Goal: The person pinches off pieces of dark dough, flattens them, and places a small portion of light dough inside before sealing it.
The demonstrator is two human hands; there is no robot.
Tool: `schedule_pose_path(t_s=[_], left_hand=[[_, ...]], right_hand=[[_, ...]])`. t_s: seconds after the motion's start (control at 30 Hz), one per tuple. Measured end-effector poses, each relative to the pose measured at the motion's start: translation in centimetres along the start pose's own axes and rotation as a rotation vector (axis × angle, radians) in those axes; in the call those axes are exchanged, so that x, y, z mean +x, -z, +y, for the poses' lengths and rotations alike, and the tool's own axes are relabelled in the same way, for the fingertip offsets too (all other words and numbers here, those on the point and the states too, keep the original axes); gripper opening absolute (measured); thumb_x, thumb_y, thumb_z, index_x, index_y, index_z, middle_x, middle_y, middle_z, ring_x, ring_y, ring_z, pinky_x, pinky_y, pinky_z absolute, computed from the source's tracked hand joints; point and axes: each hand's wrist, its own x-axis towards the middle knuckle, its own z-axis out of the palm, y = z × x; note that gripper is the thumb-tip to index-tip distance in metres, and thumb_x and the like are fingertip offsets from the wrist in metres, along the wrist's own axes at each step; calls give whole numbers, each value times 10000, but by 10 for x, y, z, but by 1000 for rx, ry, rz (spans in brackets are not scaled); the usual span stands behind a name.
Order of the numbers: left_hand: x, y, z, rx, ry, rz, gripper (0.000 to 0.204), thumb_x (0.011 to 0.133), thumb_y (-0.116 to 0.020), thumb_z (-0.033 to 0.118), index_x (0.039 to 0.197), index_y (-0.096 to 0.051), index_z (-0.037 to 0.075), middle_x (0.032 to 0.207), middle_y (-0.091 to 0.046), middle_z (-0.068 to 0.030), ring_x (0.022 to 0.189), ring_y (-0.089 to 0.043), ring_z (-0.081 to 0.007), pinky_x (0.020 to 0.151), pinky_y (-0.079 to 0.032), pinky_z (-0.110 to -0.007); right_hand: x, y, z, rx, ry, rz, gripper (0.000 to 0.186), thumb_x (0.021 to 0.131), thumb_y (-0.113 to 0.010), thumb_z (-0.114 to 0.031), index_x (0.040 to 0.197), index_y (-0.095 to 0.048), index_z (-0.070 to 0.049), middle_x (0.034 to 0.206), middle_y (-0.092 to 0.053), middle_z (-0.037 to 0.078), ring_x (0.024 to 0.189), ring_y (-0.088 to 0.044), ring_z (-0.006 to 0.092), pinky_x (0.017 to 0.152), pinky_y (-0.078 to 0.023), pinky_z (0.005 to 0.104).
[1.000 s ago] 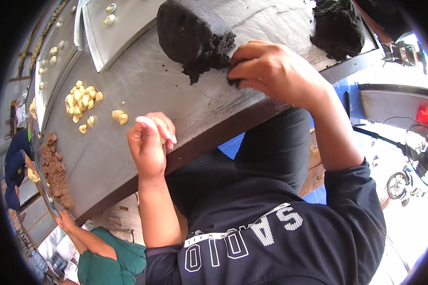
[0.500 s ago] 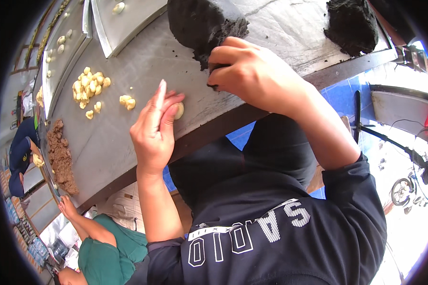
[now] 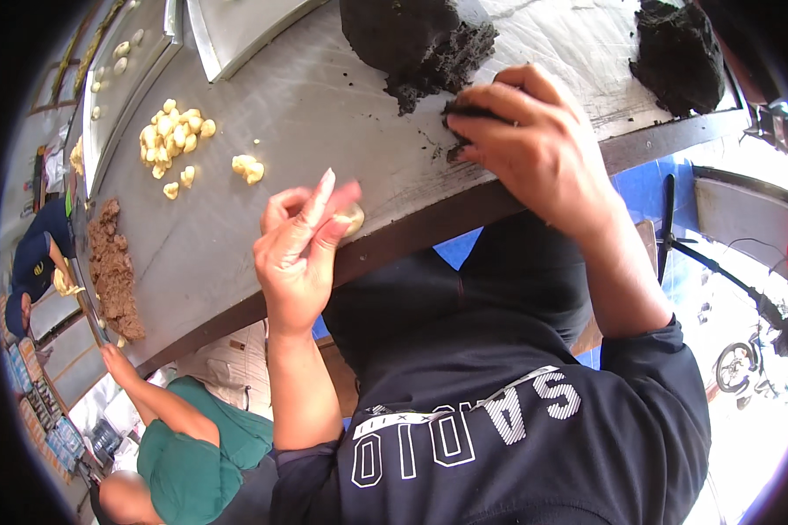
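My left hand [image 3: 296, 249] is raised just above the near edge of the metal table [image 3: 324, 114]. A small pale dough piece [image 3: 352, 219] is held at its thumb and fingers, with some fingers stretched upward and slightly blurred. My right hand [image 3: 538, 144] curls over the table further right, closed on a bit of black dough [image 3: 473, 112] that shows between its fingers. Just beyond that hand lies a large black dough lump [image 3: 403, 39] with a torn, crumbly side. Dark crumbs lie between the lump and my right hand.
Pale yellow dough pieces [image 3: 168, 140] are heaped at the left, with smaller clusters [image 3: 248, 168] nearby. Brown crumbly filling [image 3: 114, 271] lies at the far left. Metal trays [image 3: 236, 35] stand at the back. Another black lump [image 3: 678, 57] is at the right. Co-workers [image 3: 206, 455] are at the left.
My right hand has moved a little right, away from the large lump, and the black dough shows more between its fingers. My left fingers have shifted around the pale piece. The whole view has shifted slightly.
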Motion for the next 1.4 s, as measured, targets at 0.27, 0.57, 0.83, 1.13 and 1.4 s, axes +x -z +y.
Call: schedule_pose_path(t_s=[0.27, 0.57, 0.83, 1.13, 1.4], left_hand=[[-18, -4, 6, -68, 36, 11, 604, 1113, -744, 67, 1672, -522, 15, 1618, -658, -265, 1415, -713, -362, 1202, -556, -441], [8, 15, 6, 192, 142, -50, 229, 991, -904, 158, 1027, -743, -2, 1151, -701, -118, 1036, -687, -222, 956, -567, -359], [54, -14, 24, 1119, -216, -164, 231, 1056, -766, 205, 934, -622, 72, 923, -746, -82, 827, -754, -315, 797, -583, -474], [22, 33, -11, -321, 108, -20, 358, 1026, -890, 104, 1302, -673, 32, 1270, -799, -151, 1029, -788, -171, 954, -633, -339], [49, 72, -39, 775, 286, 106, 431, 1076, -849, 246, 1414, -737, 2, 1274, -784, -92, 912, -722, -115, 860, -588, -294]], right_hand=[[16, -7, 10, -91, 203, 93, 223, 848, -736, -161, 1043, -794, -71, 1227, -728, 67, 1170, -737, 268, 889, -664, 402], [22, 0, -13, 90, 67, -100, 245, 857, -710, -60, 1079, -813, -55, 1178, -725, 116, 1123, -707, 331, 919, -625, 443], [37, -34, -32, -200, 109, 30, 112, 877, -747, -177, 899, -735, -67, 950, -689, 92, 962, -716, 259, 760, -642, 361], [22, -9, -15, 339, 66, -50, 199, 869, -836, -80, 1067, -835, -79, 1053, -710, 110, 1021, -690, 337, 895, -611, 439], [7, -11, -11, 31, 22, 66, 312, 812, -916, -100, 1120, -867, -107, 1268, -775, 63, 1228, -687, 304, 1022, -609, 417]])
